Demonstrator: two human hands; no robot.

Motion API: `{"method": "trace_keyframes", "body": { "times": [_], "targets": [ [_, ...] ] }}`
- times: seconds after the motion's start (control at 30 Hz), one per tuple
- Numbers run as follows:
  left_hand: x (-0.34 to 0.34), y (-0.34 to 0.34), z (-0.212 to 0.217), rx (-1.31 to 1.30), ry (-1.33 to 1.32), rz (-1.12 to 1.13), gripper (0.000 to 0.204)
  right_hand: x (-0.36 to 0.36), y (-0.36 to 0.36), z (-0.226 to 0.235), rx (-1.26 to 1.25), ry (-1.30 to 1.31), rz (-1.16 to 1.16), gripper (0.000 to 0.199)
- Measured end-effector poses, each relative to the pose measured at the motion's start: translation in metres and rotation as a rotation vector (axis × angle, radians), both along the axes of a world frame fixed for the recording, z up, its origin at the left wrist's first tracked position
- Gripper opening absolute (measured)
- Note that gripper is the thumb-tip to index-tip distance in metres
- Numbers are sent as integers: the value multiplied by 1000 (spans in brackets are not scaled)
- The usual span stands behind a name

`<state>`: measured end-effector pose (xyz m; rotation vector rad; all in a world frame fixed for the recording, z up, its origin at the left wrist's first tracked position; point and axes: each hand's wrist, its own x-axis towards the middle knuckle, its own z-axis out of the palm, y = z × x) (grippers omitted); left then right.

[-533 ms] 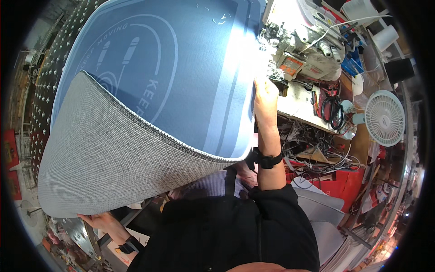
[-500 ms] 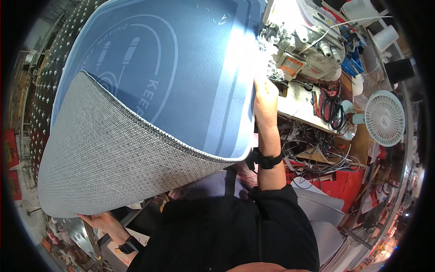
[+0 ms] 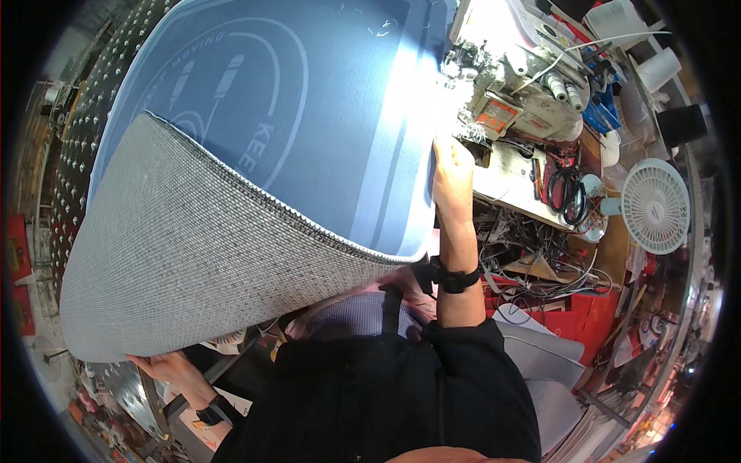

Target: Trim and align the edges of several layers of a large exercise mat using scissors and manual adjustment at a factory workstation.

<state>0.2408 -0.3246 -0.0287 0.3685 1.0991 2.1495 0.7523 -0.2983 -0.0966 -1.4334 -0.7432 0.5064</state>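
A large blue mat [image 3: 309,100] with pale printed rings and a grey woven underside [image 3: 177,262] fills the upper left, its near corner folded over so the grey side faces up. My left hand [image 3: 166,370] grips the folded grey edge at the lower left. My right hand [image 3: 451,166] holds the mat's right edge beside a cream sewing machine [image 3: 513,85]. A black band sits on my right wrist [image 3: 455,278].
The sewing table [image 3: 517,181] at the right carries black scissors [image 3: 567,189], thread spools [image 3: 563,89] and small tools. A white desk fan [image 3: 654,204] stands further right. Tangled wires [image 3: 525,255] hang under the table. A studded metal surface [image 3: 77,147] lies left of the mat.
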Motion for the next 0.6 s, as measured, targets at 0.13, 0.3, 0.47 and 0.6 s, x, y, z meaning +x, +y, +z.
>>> {"method": "trace_keyframes", "body": {
  "times": [0.13,0.3,0.47,0.6],
  "targets": [
    [-4,5,-3,16,-7,38,53,1,0,-2,-7,54,26,30],
    [-5,12,-4,2,52,12,56,4,3,-3,38,-14,38,30],
    [7,18,0,-17,8,-53,64,5,2,3,-7,89,70,28],
    [13,22,4,-30,-57,-54,55,4,-1,5,16,148,103,27]
  ]
}}
